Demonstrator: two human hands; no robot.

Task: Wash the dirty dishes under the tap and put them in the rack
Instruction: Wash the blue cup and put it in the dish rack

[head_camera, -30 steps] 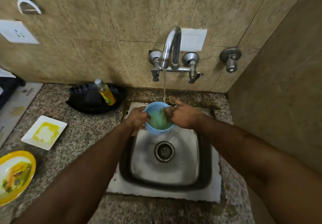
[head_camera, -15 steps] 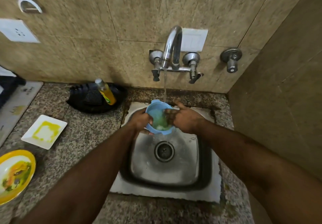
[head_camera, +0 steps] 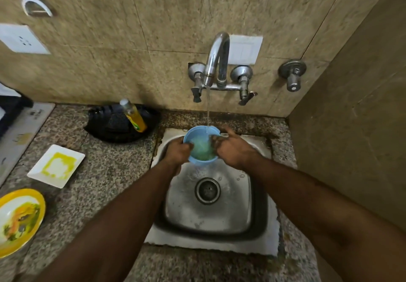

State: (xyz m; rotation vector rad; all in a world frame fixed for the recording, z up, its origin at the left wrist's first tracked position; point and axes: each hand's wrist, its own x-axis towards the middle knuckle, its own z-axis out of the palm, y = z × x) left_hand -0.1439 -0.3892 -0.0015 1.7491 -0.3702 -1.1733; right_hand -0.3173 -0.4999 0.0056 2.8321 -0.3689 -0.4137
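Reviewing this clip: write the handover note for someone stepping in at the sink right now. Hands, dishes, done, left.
Left hand grips the blue bowl by its rim, over the sink, under the running tap.
Right hand has its fingers inside the bowl, rubbing it.
Waiting on the counter: square white plate with yellow residue, yellow-rimmed plate with food scraps.
Done: nothing finished in view; the bowl is mid-wash.
Left: finish the bowl, wash both plates, rack all three. The rack's location is unclear from this view.

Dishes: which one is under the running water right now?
The blue bowl, held over the sink in both hands; the square white plate and yellow plate sit on the counter.
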